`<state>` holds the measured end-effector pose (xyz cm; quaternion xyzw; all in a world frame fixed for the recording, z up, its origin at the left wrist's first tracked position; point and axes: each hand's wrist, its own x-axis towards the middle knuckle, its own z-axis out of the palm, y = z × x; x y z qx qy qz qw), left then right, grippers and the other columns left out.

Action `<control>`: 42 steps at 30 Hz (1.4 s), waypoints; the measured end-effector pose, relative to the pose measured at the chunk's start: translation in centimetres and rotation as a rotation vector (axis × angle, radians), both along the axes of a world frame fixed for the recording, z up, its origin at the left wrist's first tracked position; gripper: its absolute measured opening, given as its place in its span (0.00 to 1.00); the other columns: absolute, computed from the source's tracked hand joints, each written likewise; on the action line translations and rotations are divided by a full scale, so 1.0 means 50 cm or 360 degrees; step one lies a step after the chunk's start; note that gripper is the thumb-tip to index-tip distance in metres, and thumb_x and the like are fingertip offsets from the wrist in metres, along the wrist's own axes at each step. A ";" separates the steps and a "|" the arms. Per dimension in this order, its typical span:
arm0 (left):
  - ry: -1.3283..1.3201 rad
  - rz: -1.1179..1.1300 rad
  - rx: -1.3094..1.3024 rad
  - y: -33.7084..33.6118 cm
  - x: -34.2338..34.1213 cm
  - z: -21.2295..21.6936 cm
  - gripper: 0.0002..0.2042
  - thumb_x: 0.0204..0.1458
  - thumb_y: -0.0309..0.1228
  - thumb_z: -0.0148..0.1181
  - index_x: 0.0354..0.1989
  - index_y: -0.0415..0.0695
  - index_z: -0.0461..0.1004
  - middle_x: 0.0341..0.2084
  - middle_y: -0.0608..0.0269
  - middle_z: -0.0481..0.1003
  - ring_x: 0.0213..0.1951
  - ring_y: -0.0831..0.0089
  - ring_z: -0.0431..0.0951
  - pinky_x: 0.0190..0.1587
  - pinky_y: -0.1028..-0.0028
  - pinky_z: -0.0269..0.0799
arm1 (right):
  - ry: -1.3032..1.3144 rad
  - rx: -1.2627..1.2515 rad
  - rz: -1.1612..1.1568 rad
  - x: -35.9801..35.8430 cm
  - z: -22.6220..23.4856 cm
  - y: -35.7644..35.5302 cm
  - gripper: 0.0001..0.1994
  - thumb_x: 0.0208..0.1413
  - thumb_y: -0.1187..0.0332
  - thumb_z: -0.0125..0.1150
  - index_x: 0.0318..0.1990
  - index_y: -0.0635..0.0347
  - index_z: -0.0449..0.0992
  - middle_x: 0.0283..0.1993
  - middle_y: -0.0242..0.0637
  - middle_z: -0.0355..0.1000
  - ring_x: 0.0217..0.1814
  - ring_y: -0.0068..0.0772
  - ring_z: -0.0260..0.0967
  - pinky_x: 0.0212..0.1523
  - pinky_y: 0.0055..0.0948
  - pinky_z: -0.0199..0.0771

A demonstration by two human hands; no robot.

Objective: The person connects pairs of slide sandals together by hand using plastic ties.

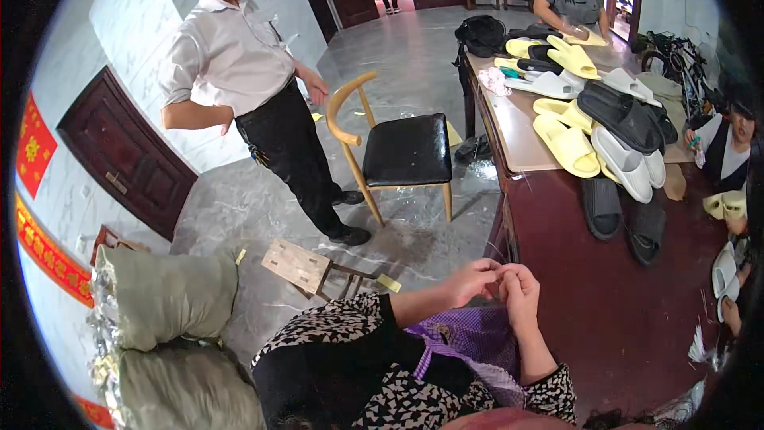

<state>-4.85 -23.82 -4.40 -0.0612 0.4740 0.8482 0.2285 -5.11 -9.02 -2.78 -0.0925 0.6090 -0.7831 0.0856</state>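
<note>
Left grip (475, 282) and right grip (521, 291) met, pinched closed, seemingly on a thin strand (494, 252); it looked light, bendy, best held near its end.

Whatever the left hand (474, 282) and right hand (520, 290) had at their meeting fingertips, seemingly something thin, was too small to tell. The face of the standing person (227, 56) was blurred. The patterned sleeve (334, 320) partly hid the stool's (296, 265) legs. The lower sack (187, 390) ran off the bottom edge; the right rim cut off part of a person (734, 143).
</note>
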 end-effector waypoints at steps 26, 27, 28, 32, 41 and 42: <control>0.1139 -0.0524 -0.1349 -0.027 0.031 0.035 0.04 0.50 0.28 0.51 0.30 0.41 0.70 0.21 0.59 0.73 0.26 0.64 0.75 0.30 0.67 0.68 | -0.0207 0.0161 0.0039 -0.022 -0.026 0.014 0.06 0.58 0.71 0.49 0.35 0.62 0.73 0.21 0.28 0.68 0.17 0.14 0.58 0.17 0.16 0.57; 0.1179 -0.0503 -0.1335 -0.026 0.033 0.039 0.04 0.50 0.28 0.52 0.30 0.41 0.70 0.22 0.58 0.73 0.26 0.62 0.75 0.30 0.66 0.68 | -0.0218 0.0164 0.0053 -0.019 -0.024 0.014 0.06 0.58 0.71 0.49 0.35 0.62 0.73 0.24 0.30 0.69 0.20 0.15 0.60 0.20 0.16 0.60; 0.1165 -0.0501 -0.1326 -0.024 0.034 0.040 0.04 0.50 0.28 0.52 0.30 0.41 0.70 0.22 0.58 0.73 0.26 0.62 0.75 0.30 0.66 0.68 | -0.0231 0.0167 0.0066 -0.017 -0.020 0.014 0.06 0.58 0.71 0.49 0.35 0.62 0.73 0.27 0.31 0.71 0.22 0.16 0.61 0.23 0.17 0.62; 0.1452 -0.0473 -0.1239 -0.020 0.045 0.042 0.03 0.50 0.27 0.53 0.30 0.41 0.69 0.23 0.56 0.73 0.27 0.58 0.74 0.31 0.64 0.68 | -0.0413 -0.0097 0.0181 -0.014 -0.015 0.009 0.05 0.56 0.73 0.51 0.35 0.63 0.73 0.30 0.34 0.72 0.27 0.19 0.65 0.28 0.19 0.65; 0.1498 -0.0432 -0.1010 -0.006 0.054 0.034 0.02 0.49 0.24 0.55 0.29 0.40 0.70 0.25 0.55 0.72 0.30 0.60 0.74 0.34 0.66 0.69 | -0.0479 -0.0393 0.0299 -0.033 -0.027 0.036 0.06 0.57 0.72 0.48 0.35 0.63 0.72 0.34 0.36 0.72 0.32 0.25 0.66 0.35 0.24 0.67; 0.1456 -0.0378 -0.0999 -0.007 0.046 0.028 0.02 0.48 0.23 0.55 0.29 0.39 0.70 0.26 0.55 0.72 0.31 0.60 0.74 0.34 0.67 0.69 | -0.0527 -0.0390 0.0253 -0.037 -0.027 0.037 0.06 0.57 0.72 0.48 0.35 0.63 0.72 0.34 0.36 0.72 0.32 0.25 0.66 0.35 0.24 0.67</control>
